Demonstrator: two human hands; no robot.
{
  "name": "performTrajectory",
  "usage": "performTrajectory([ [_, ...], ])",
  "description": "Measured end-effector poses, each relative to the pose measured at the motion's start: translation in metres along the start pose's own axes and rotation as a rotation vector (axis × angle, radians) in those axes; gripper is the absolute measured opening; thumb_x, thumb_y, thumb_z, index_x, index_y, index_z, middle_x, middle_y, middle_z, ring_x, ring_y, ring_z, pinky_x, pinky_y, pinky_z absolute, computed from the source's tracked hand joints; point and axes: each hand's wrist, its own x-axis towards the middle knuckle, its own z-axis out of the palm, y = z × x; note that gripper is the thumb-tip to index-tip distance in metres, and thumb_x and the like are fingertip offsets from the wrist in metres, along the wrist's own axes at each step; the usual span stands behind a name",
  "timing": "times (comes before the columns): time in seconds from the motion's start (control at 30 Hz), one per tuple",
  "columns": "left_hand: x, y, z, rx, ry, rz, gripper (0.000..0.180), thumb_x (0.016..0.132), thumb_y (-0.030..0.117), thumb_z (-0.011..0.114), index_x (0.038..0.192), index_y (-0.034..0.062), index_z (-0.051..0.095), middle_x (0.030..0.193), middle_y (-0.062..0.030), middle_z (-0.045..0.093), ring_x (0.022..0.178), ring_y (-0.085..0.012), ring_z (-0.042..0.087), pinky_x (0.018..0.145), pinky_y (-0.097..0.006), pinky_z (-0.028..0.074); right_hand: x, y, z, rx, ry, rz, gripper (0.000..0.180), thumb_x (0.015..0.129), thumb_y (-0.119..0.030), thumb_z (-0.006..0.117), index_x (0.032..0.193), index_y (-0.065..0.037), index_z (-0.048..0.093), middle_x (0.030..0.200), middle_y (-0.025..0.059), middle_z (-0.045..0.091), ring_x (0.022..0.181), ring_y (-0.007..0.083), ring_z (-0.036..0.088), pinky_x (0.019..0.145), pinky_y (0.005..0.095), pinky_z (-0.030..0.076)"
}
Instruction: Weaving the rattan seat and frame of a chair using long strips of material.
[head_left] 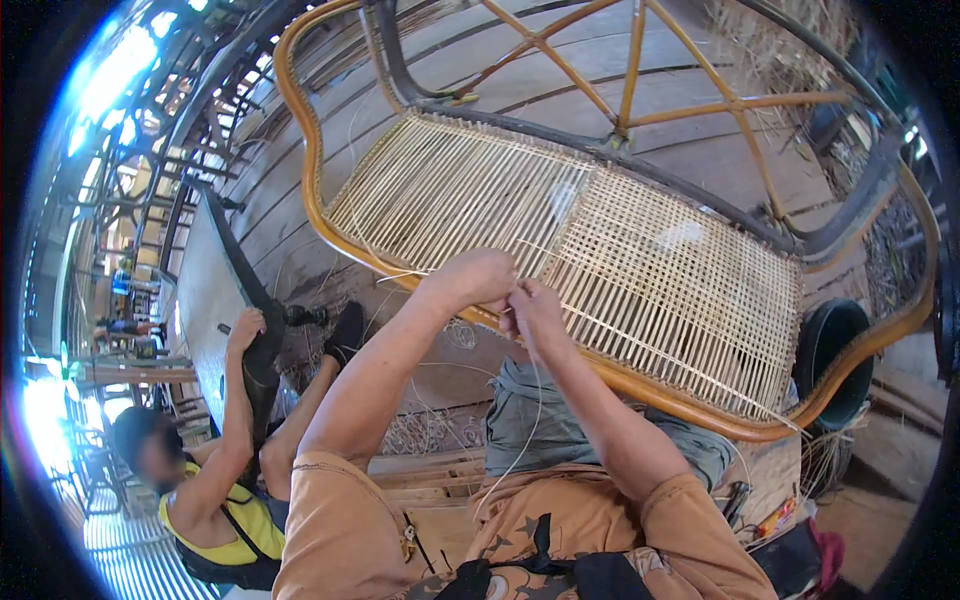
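Observation:
A bench seat [450, 190] with a curved rattan frame lies in front of me. Pale cane strips run across its left part, and a tighter cross-weave [680, 250] covers the right part. Over the front rail, near the middle, my left hand [482, 278] and my right hand [536, 314] meet with fingers pinched together. A thin cane strand [538, 410] trails from my right hand down to my lap. My left hand's fingers are closed at the same spot; what they pinch is too small to make out.
To the left, another person [225, 490] in a yellow top grips a dark furniture piece [240, 260]. A dark green bucket [838, 345] stands at the seat's right end. Loose cane strands [425, 425] litter the plank floor. Small tools [738, 500] lie at my right side.

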Motion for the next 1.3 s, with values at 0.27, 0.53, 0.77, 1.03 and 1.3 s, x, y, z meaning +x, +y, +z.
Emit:
performTrajectory([
  [0.27,0.013,-0.003,0.012,0.014,0.028,-0.117,0.032,0.082,0.028,0.050,0.080,-0.0007,0.063,0.081,-0.0238,0.062,0.080,-0.0397,0.060,0.075,-0.047,0.046,-0.014,0.010,-0.001,-0.031,-0.002,-0.078,0.008,0.090,-0.005,0.044,0.092,-0.001,0.051,0.066,0.0060,0.055,0.046,0.0113,0.052,0.038,0.0247,0.042],
  [0.53,-0.014,0.014,-0.003,0.203,0.020,-0.101,0.028,0.079,0.029,0.053,0.078,0.0021,0.063,0.077,-0.0210,0.062,0.075,-0.0381,0.061,0.068,-0.048,0.046,-0.043,0.008,-0.026,-0.572,0.003,-0.174,0.022,0.090,-0.014,0.050,0.105,0.002,0.050,0.089,0.0152,0.060,0.081,0.0262,0.061,0.071,0.0371,0.051],
  [0.77,-0.018,0.001,0.006,0.212,0.293,-0.071,0.019,0.081,0.015,0.053,0.096,0.0052,0.059,0.079,-0.0206,0.063,0.077,-0.0374,0.062,0.070,-0.047,0.048,-0.191,-0.035,-0.300,-0.892,0.676,-0.604,0.031,0.086,-0.010,0.051,0.115,-0.002,0.055,0.109,0.0184,0.056,0.103,0.0335,0.052,0.092,0.0379,0.042],
  [1.03,-0.002,-0.038,0.015,0.192,0.289,-0.165,0.024,0.083,0.028,0.055,0.085,0.0057,0.063,0.082,-0.0175,0.063,0.081,-0.0378,0.060,0.070,-0.048,0.047,-0.271,-0.076,-0.362,-1.941,0.645,-0.097,0.010,0.075,-0.007,0.051,0.081,-0.007,0.059,0.090,0.0115,0.057,0.092,0.0309,0.052,0.078,0.0407,0.044],
  [1.3,0.027,-0.039,0.008,0.123,0.170,-0.229,0.024,0.080,0.028,0.060,0.088,0.0068,0.067,0.084,-0.0161,0.064,0.081,-0.0353,0.061,0.071,-0.045,0.047,-0.266,-0.111,-0.336,-1.799,0.568,0.425,0.013,0.085,-0.010,0.045,0.084,-0.002,0.055,0.091,0.0186,0.060,0.092,0.0359,0.057,0.080,0.0447,0.045],
])
